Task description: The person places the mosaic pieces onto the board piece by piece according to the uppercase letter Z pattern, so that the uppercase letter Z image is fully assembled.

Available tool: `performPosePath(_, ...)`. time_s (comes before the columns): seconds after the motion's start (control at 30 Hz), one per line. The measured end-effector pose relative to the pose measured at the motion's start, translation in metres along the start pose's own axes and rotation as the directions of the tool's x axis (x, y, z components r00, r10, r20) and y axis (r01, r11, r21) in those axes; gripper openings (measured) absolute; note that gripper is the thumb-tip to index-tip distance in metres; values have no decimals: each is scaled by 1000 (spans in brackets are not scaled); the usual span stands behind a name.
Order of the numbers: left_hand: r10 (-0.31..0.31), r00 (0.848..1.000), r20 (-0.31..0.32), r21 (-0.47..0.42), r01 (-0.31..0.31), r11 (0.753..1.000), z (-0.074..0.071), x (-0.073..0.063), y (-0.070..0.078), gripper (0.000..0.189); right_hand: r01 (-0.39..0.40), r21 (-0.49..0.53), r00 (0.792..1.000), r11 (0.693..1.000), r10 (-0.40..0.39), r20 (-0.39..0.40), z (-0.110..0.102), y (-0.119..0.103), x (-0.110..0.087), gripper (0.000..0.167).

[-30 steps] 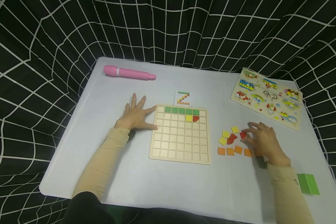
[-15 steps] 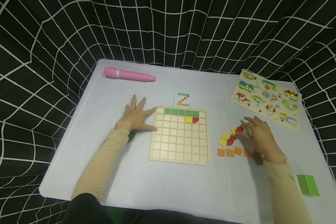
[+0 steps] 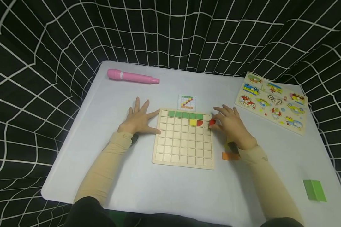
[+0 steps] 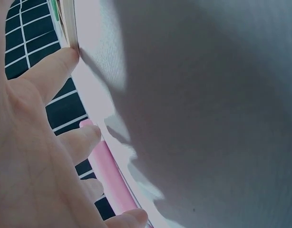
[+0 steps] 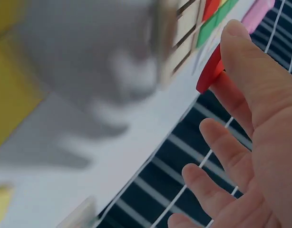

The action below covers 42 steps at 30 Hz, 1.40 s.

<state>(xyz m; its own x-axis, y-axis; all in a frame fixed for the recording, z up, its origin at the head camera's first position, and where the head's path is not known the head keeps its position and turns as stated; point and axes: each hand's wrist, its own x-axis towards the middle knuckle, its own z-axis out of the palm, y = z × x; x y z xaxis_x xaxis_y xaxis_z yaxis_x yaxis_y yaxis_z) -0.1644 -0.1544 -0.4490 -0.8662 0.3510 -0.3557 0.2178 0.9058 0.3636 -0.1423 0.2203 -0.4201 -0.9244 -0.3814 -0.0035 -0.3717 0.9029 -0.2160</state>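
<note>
A wooden grid board (image 3: 184, 148) lies flat in the middle of the table. Green squares (image 3: 184, 115) fill part of its top row, with a yellow square (image 3: 192, 122) and a red quarter-round tile (image 3: 199, 123) in the row below. My left hand (image 3: 137, 121) is spread, its thumb and index fingertip touching the board's left edge. Between thumb and index finger my right hand (image 3: 231, 126) pinches another red tile (image 3: 212, 122), held by the board's right edge; its curved side shows in the right wrist view. Orange tiles (image 3: 230, 156) and yellow ones lie partly hidden under that forearm.
A small pattern card (image 3: 187, 102) lies just beyond the board. The pink toy microphone (image 3: 133, 77) is at the back left. At the right are a vehicle peg puzzle (image 3: 272, 102) and a folded green piece (image 3: 314, 190). Black netted curtains (image 3: 182, 34) surround the table.
My right hand has picked up the red tile from among the loose ones and carried it left to the board's edge. My left hand has stayed at the board's left side.
</note>
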Motion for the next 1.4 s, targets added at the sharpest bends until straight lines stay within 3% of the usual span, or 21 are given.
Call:
performPosePath(0.33, 7, 1000, -6, -12, -7, 1000, 2, 1, -2, 103, 124, -30, 992, 992, -124, 22, 14, -32, 25, 35)
performPosePath(0.7, 13, 1000, -6, -8, -13, 1000, 0, 2, -2, 102, 162, -33, 984, 986, -159, 79, 25, -50, 27, 34)
performPosePath(0.9, 14, 1000, -3, -9, -14, 1000, -1, 0, -2, 102, 174, -30, 981, 984, -171, 92, 28, -54, 25, 30)
performPosePath(1.23, 14, 1000, -10, -11, -14, 1000, 0, 1, -1, 102, 193, -59, 981, 979, -192, 22, 32, -51, 25, 31)
performPosePath(1.4, 12, 1000, -15, -11, -12, 1000, 1, 2, -2, 102, 177, -47, 984, 983, -176, 11, 32, -50, 24, 40)
